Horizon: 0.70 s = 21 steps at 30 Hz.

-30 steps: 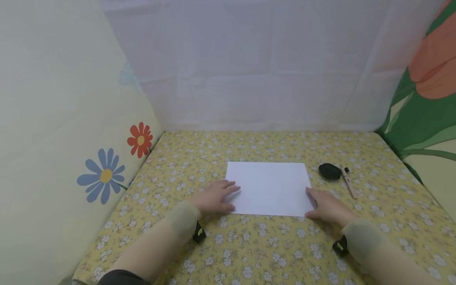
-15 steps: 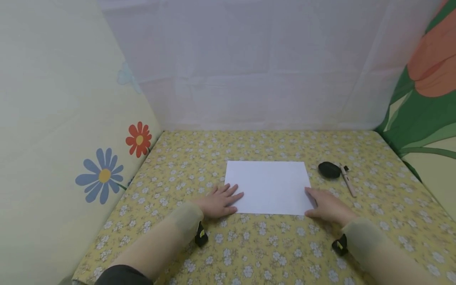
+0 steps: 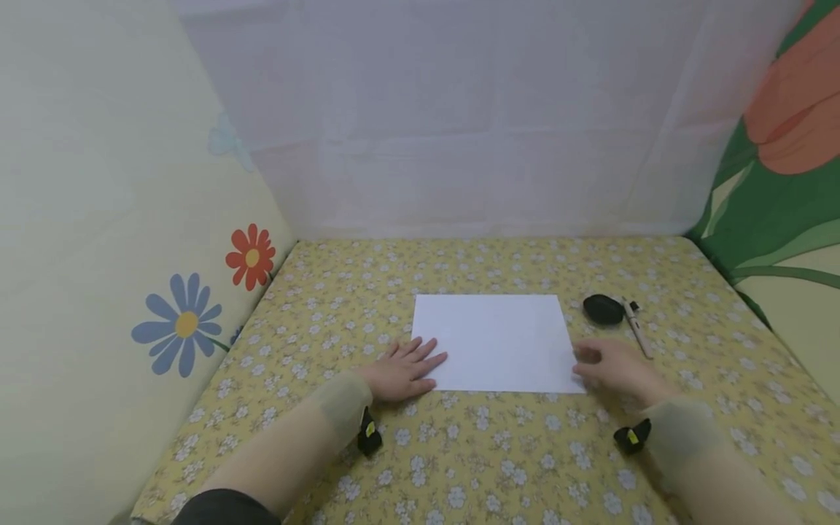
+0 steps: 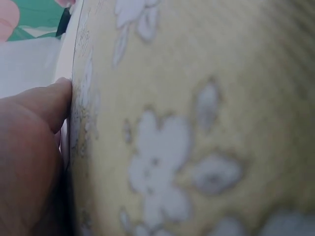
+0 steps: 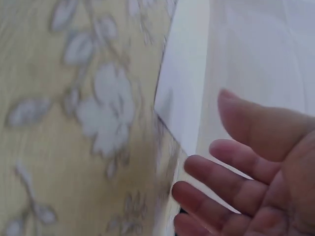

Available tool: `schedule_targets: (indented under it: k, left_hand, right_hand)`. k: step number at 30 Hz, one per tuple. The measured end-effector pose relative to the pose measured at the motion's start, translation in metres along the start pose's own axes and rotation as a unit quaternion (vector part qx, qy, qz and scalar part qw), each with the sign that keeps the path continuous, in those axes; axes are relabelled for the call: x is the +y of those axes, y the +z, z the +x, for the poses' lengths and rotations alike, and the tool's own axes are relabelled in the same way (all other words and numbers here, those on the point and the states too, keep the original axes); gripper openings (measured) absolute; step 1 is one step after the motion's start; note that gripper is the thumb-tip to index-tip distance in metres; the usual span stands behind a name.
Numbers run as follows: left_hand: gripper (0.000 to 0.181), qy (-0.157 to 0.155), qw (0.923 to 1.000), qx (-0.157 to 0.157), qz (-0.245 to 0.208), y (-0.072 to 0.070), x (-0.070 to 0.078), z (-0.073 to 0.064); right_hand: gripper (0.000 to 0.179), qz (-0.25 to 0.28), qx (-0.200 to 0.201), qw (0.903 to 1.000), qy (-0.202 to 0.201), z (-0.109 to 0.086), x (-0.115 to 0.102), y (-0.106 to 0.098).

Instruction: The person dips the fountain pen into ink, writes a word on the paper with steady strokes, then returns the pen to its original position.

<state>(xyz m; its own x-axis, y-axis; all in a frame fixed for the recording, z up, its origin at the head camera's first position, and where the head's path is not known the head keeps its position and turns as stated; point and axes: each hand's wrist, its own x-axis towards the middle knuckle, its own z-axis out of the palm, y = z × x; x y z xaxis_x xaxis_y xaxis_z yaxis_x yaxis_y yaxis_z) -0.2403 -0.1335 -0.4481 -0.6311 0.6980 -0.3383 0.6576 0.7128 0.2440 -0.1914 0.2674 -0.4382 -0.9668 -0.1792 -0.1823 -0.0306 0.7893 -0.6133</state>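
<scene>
A white sheet of paper (image 3: 495,343) lies flat on the flower-patterned tablecloth. My left hand (image 3: 403,372) rests with spread fingers on the paper's left edge, near its front corner. In the left wrist view the thumb (image 4: 54,98) lies along the paper's edge. My right hand (image 3: 617,368) is beside the right edge of the sheet, raised a little. From the right wrist view its fingers (image 5: 231,187) look loosely bent, with nothing between them and the thumb, and the paper's corner (image 5: 172,113) shows apart from them.
A black oval object (image 3: 603,310) sits beyond the right hand. Next to it lies a slim pinkish pen (image 3: 636,328) with a small dark piece at its far end. A white cloth backdrop (image 3: 485,124) hangs behind the table (image 3: 499,452), and printed panels stand at both sides.
My left hand has flattened and spread its fingers on the paper. My right hand has come off the right edge, moving slightly right and up.
</scene>
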Motion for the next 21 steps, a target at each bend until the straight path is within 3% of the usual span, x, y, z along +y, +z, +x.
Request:
schedule_targets:
  k: [5, 10, 17, 21]
  left_hand:
    - [0.060, -0.002, 1.0000, 0.005, -0.005, 0.001, -0.001, -0.001]
    - [0.060, -0.001, 1.0000, 0.008, -0.002, 0.004, -0.002, 0.000]
    - [0.060, 0.004, 0.9999, 0.012, -0.010, 0.005, -0.002, 0.000]
    - [0.060, 0.009, 0.9998, 0.012, -0.016, 0.003, -0.001, -0.001]
  right_hand:
    - [0.054, 0.028, 0.058, 0.9976, 0.027, 0.000, 0.009, -0.006]
    - [0.055, 0.035, 0.133, 0.9889, 0.056, 0.000, 0.018, -0.011]
    - [0.057, 0.077, 0.231, 0.9661, 0.087, 0.000, 0.027, -0.019]
    - [0.055, 0.107, 0.261, 0.9522, 0.116, 0.004, 0.036, -0.022]
